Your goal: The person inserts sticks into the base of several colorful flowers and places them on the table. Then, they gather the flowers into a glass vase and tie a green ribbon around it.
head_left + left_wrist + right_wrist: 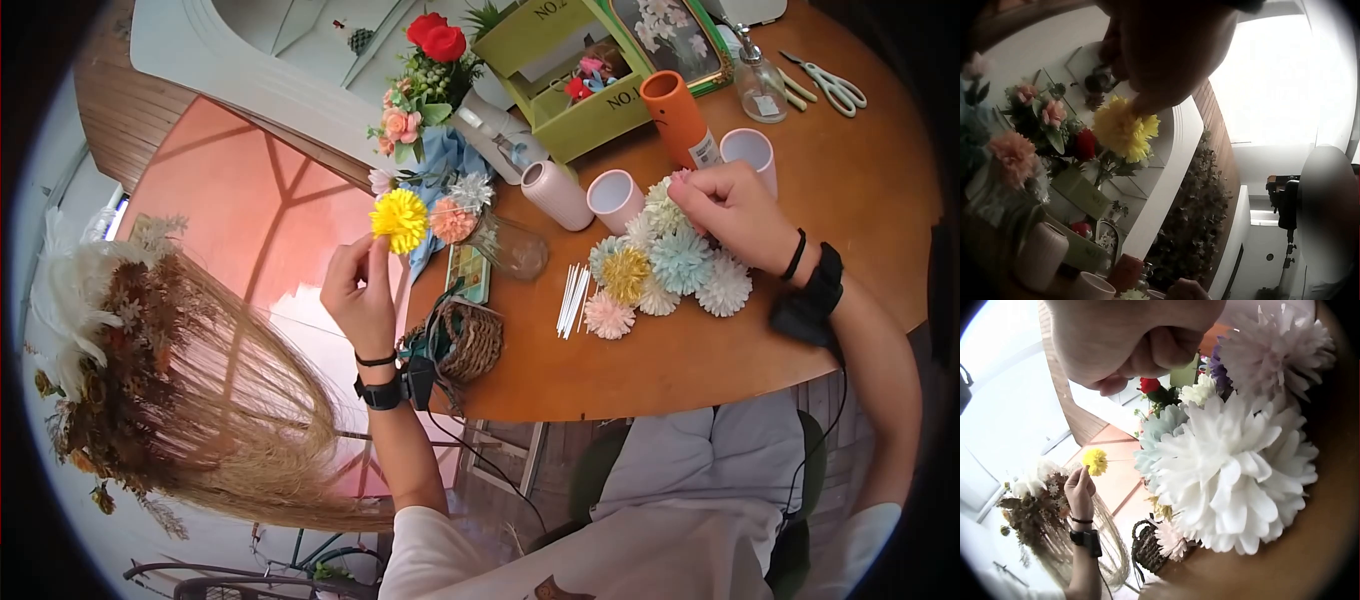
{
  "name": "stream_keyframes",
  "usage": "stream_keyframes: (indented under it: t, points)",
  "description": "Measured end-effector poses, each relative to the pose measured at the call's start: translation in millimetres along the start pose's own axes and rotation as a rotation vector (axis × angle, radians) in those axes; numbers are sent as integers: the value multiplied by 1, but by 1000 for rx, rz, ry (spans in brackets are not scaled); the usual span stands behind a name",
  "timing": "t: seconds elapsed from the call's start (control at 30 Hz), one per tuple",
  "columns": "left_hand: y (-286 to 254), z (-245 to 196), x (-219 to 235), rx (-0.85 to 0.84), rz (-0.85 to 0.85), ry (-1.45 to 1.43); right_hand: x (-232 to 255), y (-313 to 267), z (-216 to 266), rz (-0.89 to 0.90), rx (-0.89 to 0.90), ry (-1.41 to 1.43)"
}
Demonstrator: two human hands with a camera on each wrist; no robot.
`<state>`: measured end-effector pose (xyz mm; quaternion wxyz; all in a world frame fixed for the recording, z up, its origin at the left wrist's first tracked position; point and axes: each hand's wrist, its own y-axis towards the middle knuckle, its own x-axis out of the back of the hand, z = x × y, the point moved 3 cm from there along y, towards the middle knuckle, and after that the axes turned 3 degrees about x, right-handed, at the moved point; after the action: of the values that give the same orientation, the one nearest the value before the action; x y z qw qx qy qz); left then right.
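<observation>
My left hand [358, 292] is raised beside the table and pinches a yellow artificial flower [400, 221] under its head. The left wrist view also shows this yellow flower [1124, 130] below the dark fingers. My right hand [735, 215] is over a cluster of artificial flower heads, its fingers curled beside a cream flower [662, 210]. A blue flower [682, 262], white flower [725, 285], gold flower [626, 276] and pink flower [609, 315] lie below it. In the right wrist view the curled fingers [1169, 350] are above a large white flower [1235, 475]; I cannot tell whether they hold anything.
Several white sticks [572, 300] lie on the brown table [530, 385], near a woven basket [470, 342]. A glass jar [520, 250] holds orange and silvery flowers. Pink vases [556, 195], an orange cylinder [680, 118], a green box [575, 120] and scissors [835, 88] stand or lie farther back.
</observation>
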<state>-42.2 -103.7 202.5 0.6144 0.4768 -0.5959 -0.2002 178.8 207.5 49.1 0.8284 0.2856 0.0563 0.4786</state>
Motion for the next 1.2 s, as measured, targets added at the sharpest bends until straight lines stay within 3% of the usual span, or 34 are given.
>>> stream_keyframes:
  t: [0.1,0.3,0.47,0.6,0.73,0.87,0.97,1.07,1.2]
  points:
    - [-4,-3,5,132,-19,-214,1,0,7,24,-63,-12]
    - [-24,-8,-6,262,81,-477,7,7,12,4,10,-161]
    - [-35,-13,-16,304,178,-573,-37,27,53,37,341,-146]
    - [-37,-18,-24,305,186,-625,-75,48,96,273,376,-387]
    - [-44,-20,-25,351,189,-648,-101,59,97,344,432,-525]
    - [-55,-5,-22,336,203,-624,-115,60,99,380,365,-510]
    - [-61,13,-17,329,143,-615,-121,61,95,446,450,-558]
    - [-63,34,-5,494,41,-737,-127,63,78,502,555,-678]
    - [-71,51,0,527,16,-712,-147,68,57,647,756,-895]
